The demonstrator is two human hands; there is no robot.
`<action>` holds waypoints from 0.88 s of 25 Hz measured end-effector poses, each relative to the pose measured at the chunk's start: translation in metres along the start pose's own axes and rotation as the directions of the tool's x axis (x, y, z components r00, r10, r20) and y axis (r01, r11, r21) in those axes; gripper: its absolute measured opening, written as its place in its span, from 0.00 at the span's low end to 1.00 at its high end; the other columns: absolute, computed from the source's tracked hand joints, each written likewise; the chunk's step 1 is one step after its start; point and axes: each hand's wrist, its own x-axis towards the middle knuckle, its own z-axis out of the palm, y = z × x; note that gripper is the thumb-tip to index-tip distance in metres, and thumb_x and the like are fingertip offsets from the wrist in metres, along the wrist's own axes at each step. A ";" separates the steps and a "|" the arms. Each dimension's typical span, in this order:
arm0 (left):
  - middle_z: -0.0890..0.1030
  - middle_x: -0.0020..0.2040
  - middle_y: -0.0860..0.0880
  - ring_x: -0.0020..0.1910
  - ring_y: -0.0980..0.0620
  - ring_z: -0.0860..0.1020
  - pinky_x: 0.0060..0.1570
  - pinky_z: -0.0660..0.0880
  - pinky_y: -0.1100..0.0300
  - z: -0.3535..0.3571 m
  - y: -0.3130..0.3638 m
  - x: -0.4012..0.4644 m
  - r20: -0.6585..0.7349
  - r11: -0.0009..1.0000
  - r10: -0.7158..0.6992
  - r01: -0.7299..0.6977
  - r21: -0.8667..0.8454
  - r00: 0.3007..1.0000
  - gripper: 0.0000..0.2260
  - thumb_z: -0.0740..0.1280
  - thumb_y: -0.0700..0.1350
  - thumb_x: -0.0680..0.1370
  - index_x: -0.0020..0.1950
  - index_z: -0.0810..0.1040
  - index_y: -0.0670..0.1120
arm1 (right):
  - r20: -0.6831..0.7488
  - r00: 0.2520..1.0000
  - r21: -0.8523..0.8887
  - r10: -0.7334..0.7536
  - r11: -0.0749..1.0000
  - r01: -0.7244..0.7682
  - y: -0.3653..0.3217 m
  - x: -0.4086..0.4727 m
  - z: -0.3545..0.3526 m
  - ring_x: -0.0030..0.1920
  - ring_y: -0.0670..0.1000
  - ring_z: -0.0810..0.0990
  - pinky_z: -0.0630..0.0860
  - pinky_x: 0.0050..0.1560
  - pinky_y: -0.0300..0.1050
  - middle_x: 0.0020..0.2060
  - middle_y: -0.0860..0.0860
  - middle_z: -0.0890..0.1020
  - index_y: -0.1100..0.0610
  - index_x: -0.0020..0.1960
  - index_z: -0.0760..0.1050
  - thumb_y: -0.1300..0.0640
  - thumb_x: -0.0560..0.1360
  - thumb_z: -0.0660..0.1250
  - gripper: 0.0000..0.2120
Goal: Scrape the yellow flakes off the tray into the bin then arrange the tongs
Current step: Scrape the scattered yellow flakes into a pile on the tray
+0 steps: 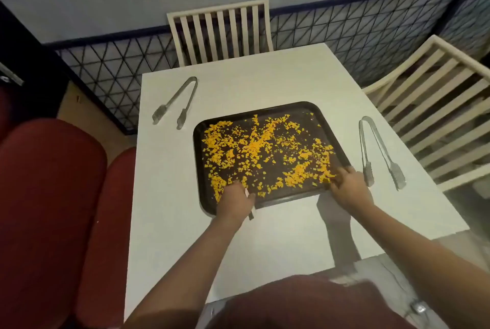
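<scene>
Yellow flakes [265,148] still cover the tray [328,127]; both hands' fingers grip its near rim, tongs [176,101] unarranged.

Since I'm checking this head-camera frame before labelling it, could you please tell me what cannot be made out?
- Bin: not in the head view, so its place is unknown.
- Left hand: its fingers on the tray are hidden by its own back; a small pale thing beside it is too small to name.
- Right hand: fingertips blurred among the flakes; grip unclear.
- Both tongs: tips blurred.
</scene>
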 end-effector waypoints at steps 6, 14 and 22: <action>0.77 0.56 0.42 0.54 0.42 0.77 0.51 0.75 0.52 0.014 -0.001 0.002 0.006 0.999 -0.012 0.012 0.037 1.000 0.22 0.69 0.50 0.73 0.60 0.68 0.41 | -0.055 0.996 -0.006 0.070 0.997 -0.071 0.012 -0.018 0.014 0.55 0.64 0.71 0.71 0.53 0.52 0.53 0.62 0.76 0.62 0.53 0.79 0.62 0.71 0.66 0.11; 0.80 0.53 0.41 0.52 0.40 0.79 0.50 0.77 0.50 0.022 -0.009 0.002 0.022 0.999 0.028 -0.027 -0.038 0.999 0.15 0.68 0.43 0.74 0.58 0.68 0.43 | -0.055 0.993 0.060 0.102 0.993 -0.099 0.011 -0.027 0.019 0.60 0.61 0.70 0.68 0.59 0.52 0.60 0.60 0.74 0.60 0.58 0.76 0.56 0.76 0.63 0.13; 0.82 0.45 0.47 0.44 0.45 0.80 0.44 0.77 0.53 0.025 -0.002 0.004 -0.052 1.000 0.030 -0.030 -0.002 0.998 0.04 0.66 0.46 0.76 0.48 0.75 0.47 | 0.016 0.995 0.148 0.102 0.984 -0.104 0.020 -0.014 0.009 0.58 0.59 0.71 0.69 0.57 0.47 0.57 0.59 0.72 0.62 0.56 0.76 0.62 0.74 0.63 0.12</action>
